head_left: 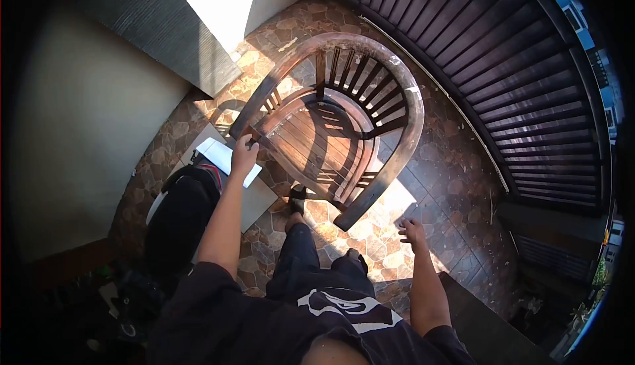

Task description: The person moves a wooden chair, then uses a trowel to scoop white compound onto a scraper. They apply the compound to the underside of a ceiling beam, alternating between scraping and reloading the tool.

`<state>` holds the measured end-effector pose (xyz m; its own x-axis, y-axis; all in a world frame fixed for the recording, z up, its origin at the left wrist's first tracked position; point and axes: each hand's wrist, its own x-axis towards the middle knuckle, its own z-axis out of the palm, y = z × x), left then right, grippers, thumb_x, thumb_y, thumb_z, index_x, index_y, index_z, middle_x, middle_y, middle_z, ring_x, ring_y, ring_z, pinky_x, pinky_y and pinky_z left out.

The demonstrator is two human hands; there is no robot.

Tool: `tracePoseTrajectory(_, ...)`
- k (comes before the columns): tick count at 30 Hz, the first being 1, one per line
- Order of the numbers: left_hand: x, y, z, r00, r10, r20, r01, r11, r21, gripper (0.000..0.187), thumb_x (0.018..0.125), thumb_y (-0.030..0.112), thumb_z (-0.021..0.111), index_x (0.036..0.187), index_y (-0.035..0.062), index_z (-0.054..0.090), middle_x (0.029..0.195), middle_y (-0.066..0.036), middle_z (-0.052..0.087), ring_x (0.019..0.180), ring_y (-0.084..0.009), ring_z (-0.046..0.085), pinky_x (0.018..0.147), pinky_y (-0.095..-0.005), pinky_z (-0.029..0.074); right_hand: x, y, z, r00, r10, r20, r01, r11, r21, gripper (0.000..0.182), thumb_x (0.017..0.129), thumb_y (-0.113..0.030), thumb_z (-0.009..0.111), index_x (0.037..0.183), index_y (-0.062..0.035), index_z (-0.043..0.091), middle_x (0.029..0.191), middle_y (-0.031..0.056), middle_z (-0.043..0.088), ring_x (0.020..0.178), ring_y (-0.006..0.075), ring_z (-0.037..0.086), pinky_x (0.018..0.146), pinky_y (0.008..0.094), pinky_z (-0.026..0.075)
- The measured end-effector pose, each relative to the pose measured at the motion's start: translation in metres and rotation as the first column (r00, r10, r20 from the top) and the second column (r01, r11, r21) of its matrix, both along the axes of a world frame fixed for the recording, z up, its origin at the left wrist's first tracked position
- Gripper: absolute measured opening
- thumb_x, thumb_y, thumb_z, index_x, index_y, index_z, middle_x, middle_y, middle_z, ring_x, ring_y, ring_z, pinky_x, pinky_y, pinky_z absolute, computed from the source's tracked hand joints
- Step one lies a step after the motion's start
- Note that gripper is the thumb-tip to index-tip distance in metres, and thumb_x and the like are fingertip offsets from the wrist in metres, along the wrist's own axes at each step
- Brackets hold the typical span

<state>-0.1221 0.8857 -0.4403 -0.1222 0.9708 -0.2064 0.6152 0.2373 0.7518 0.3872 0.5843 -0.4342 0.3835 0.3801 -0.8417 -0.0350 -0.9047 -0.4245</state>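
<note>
A worn wooden armchair [311, 143] with a curved backrest rail and slatted sides stands in front of me, its finish patchy and pale in places. My left hand [244, 157] is closed at the front end of its left armrest, and the fingers are partly hidden there. To the right of the other armrest, my right hand [414, 233] hangs apart from the chair. Its fingers are loosely bent and spread, with nothing clearly visible in them.
Left of the chair, a white flat item [221, 157] lies beside a black bag-like object [182, 213]. A dark slatted gate [489, 67] curves along the right. The stone-patterned floor [443, 166] has bright sun patches. A grey panel [155, 24] juts in at upper left.
</note>
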Motion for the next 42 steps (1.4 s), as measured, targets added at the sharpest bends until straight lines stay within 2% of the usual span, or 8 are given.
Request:
tracePoseTrajectory(5, 0.02, 0.165, -0.023, 0.843, -0.166, -0.512, 0.207, 0.978, 0.023, 0.079, 0.075, 0.034, 0.073, 0.138, 0.0003, 0.039, 0.131, -0.021, 0.053, 0.123, -0.0376, 0.049, 0.103, -0.0399, 0.041, -0.042, 0.108, -0.055, 0.958, 0.09, 0.272, -0.097, 0.995, 0.011, 0.087, 0.08, -0.05, 0.069, 0.143, -0.0022, 0.034, 0.131, 0.0182, 0.052, 0.106, 0.0275, 0.058, 0.077, 0.0386, 0.051)
tracePoseTrajectory(10, 0.022, 0.205, -0.058, 0.881, -0.307, -0.359, 0.199, 0.931, -0.305, 0.089, 0.068, 0.03, 0.077, 0.14, 0.0003, 0.032, 0.121, -0.025, 0.058, 0.113, -0.0378, 0.057, 0.096, -0.0419, 0.046, -0.087, 0.165, -0.046, 0.974, -0.163, 0.16, 0.147, 0.983, 0.106, 0.048, 0.072, -0.031, 0.081, 0.101, 0.0041, 0.065, 0.093, 0.0125, 0.069, 0.082, 0.0187, 0.065, 0.072, 0.0318, 0.05)
tracePoseTrajectory(16, 0.007, 0.169, -0.085, 0.833, -0.338, -0.438, 0.17, 0.91, -0.379, 0.073, 0.065, 0.024, 0.075, 0.128, 0.0036, 0.043, 0.113, -0.022, 0.063, 0.106, -0.0361, 0.061, 0.091, -0.0424, 0.048, -0.095, 0.133, -0.072, 0.969, -0.124, 0.214, 0.143, 0.987, -0.076, 0.049, 0.066, -0.025, 0.084, 0.097, 0.0076, 0.064, 0.091, 0.0117, 0.068, 0.078, 0.0196, 0.065, 0.069, 0.0333, 0.051)
tracePoseTrajectory(20, -0.016, 0.123, -0.121, 0.823, -0.359, -0.44, 0.193, 0.906, -0.378, 0.066, 0.062, 0.028, 0.075, 0.119, 0.0039, 0.053, 0.11, -0.021, 0.064, 0.103, -0.0362, 0.062, 0.087, -0.0426, 0.05, -0.123, 0.071, -0.142, 0.917, -0.373, 0.141, 0.335, 0.913, 0.234, 0.036, 0.071, -0.017, 0.078, 0.098, 0.0028, 0.063, 0.088, 0.0097, 0.068, 0.073, 0.0177, 0.063, 0.066, 0.0319, 0.051)
tracePoseTrajectory(27, -0.046, 0.191, -0.047, 0.915, -0.365, -0.17, 0.343, 0.928, -0.145, 0.044, 0.058, 0.025, 0.072, 0.094, 0.0012, 0.064, 0.087, -0.019, 0.069, 0.083, -0.0338, 0.067, 0.074, -0.04, 0.052, -0.179, 0.16, 0.149, 0.915, -0.312, 0.256, 0.196, 0.899, 0.391, 0.037, 0.072, -0.022, 0.077, 0.092, 0.0049, 0.063, 0.08, 0.0137, 0.069, 0.074, 0.0226, 0.069, 0.066, 0.0336, 0.054)
tracePoseTrajectory(29, -0.033, 0.189, -0.037, 0.947, -0.288, 0.146, 0.299, 0.952, -0.067, 0.025, 0.061, 0.01, 0.067, 0.084, 0.0014, 0.062, 0.076, -0.008, 0.065, 0.068, -0.0217, 0.062, 0.065, -0.0335, 0.049, -0.179, 0.159, 0.216, 0.772, -0.223, 0.595, -0.046, 0.914, 0.403, 0.045, 0.07, -0.025, 0.078, 0.099, 0.0056, 0.061, 0.086, 0.0169, 0.069, 0.08, 0.0264, 0.069, 0.072, 0.0368, 0.054)
tracePoseTrajectory(33, 0.026, 0.141, -0.015, 0.916, -0.199, 0.347, 0.343, 0.837, -0.427, 0.014, 0.063, 0.004, 0.064, 0.072, 0.0039, 0.054, 0.058, -0.004, 0.05, 0.048, -0.0172, 0.05, 0.043, -0.031, 0.039, -0.196, 0.138, 0.398, 0.691, -0.214, 0.69, -0.184, 0.872, 0.454, 0.045, 0.069, -0.023, 0.079, 0.095, 0.0034, 0.054, 0.087, 0.0217, 0.064, 0.085, 0.038, 0.064, 0.08, 0.0436, 0.049)
tracePoseTrajectory(42, 0.142, -0.081, 0.01, 0.756, -0.334, 0.562, 0.525, 0.823, -0.217, 0.014, 0.067, 0.001, 0.067, 0.075, 0.0025, 0.055, 0.065, -0.002, 0.051, 0.056, -0.0133, 0.05, 0.051, -0.0286, 0.04, -0.132, -0.105, 0.399, 0.329, -0.303, 0.894, -0.072, 0.936, 0.344, 0.047, 0.064, -0.032, 0.077, 0.093, 0.0001, 0.06, 0.084, 0.0194, 0.067, 0.081, 0.036, 0.066, 0.076, 0.0437, 0.051)
